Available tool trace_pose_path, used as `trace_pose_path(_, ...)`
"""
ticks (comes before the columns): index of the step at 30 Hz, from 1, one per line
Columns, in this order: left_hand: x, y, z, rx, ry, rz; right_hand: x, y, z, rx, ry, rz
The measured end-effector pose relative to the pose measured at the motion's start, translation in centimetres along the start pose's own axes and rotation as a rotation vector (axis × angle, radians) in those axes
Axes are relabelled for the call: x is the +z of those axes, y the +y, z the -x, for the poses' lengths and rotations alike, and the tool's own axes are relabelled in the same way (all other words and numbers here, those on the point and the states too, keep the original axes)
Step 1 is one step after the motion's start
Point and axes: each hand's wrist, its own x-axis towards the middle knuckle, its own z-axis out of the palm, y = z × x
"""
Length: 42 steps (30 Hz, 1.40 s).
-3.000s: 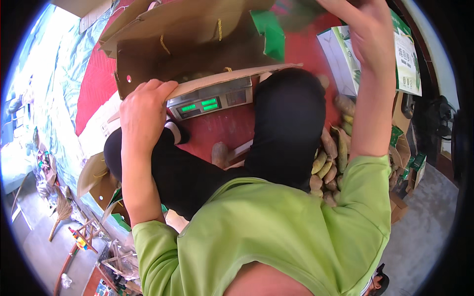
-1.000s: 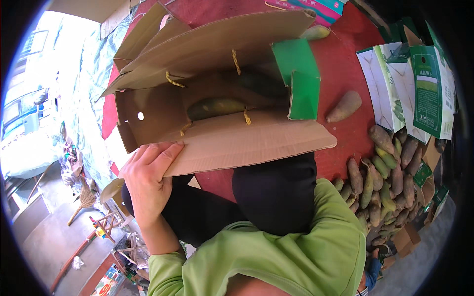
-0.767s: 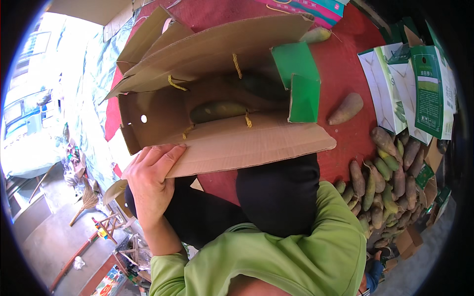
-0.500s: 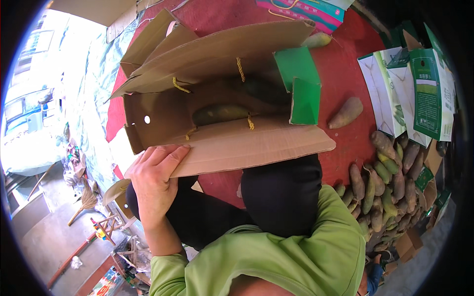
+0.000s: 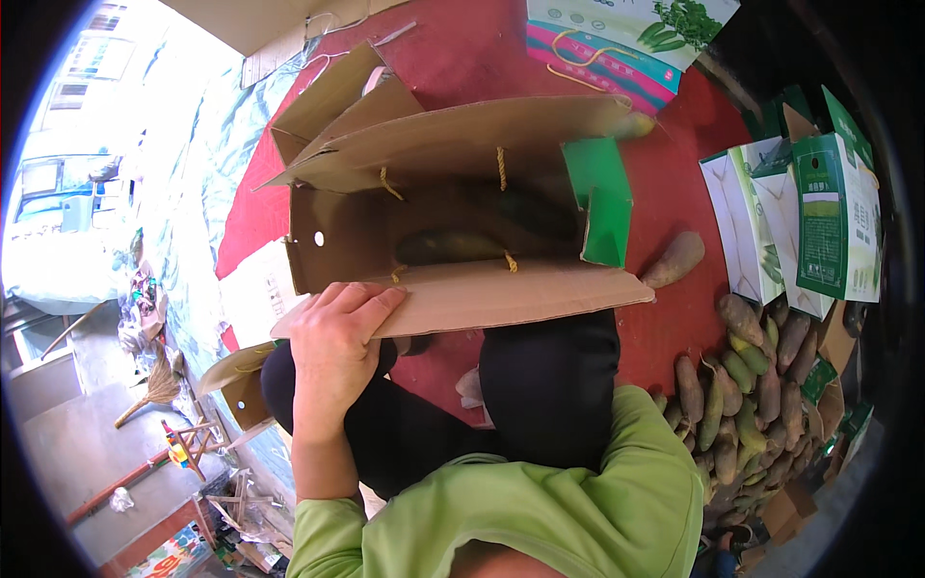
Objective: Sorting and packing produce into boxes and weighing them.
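An open cardboard box (image 5: 332,207) lies before me, brown inside, with yellow rope handles (image 5: 502,169) and a green end flap (image 5: 609,226). Inside rest two long dark green radishes, one nearer (image 5: 453,247) and one farther back (image 5: 525,210) in shadow. My left hand (image 5: 335,332) is closed over the left end of the near flap (image 5: 511,299), fingers on top of the cardboard. My right hand is out of sight; only the green sleeve on that side shows, beside my knee.
A loose radish (image 5: 674,260) lies on the red cloth (image 5: 462,58) right of the box. A large heap of radishes (image 5: 742,405) spreads at right, below green and white cartons (image 5: 824,222). A pink and blue carton (image 5: 602,63) lies at the back; a broom (image 5: 154,390) is at left.
The view has shifted, so the box and things around it sit lower in the picture, the box also farther right. My left hand still holds the near flap.
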Motion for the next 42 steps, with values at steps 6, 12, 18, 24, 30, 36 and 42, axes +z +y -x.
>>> trace_pose_path(6, 0.0, 0.4, -0.3, -0.009, 0.01, 0.0, 0.6, -1.0, -1.1, 0.035, -0.04, -0.068)
trace_pose_path(12, -0.1, -0.1, 0.0, 0.023, -0.01, -0.014, 0.7, -1.2, -0.4, 0.105, -0.069, -0.122)
trace_pose_path(18, -0.2, -0.4, 0.0, 0.04, -0.018, 0.011, -1.0, -1.6, 1.5, 0.187, -0.075, -0.146)
trace_pose_path(24, 0.0, -0.7, -0.1, 0.017, -0.038, 0.033, -3.3, -1.9, 4.2, 0.278, -0.061, -0.163)
trace_pose_path(30, -0.3, -1.2, 0.6, 0.02, -0.044, 0.01, -7.2, -4.6, 8.3, 0.278, 0.099, -0.137)
trace_pose_path(36, 0.2, -1.7, 0.9, 0.062, -0.025, 0.018, -13.2, -6.0, 11.4, 0.232, 0.406, -0.203)
trace_pose_path(42, 0.7, -1.9, 1.0, 0.082, -0.004, -0.007, -17.1, -17.0, 14.4, -0.17, 0.506, -0.434)
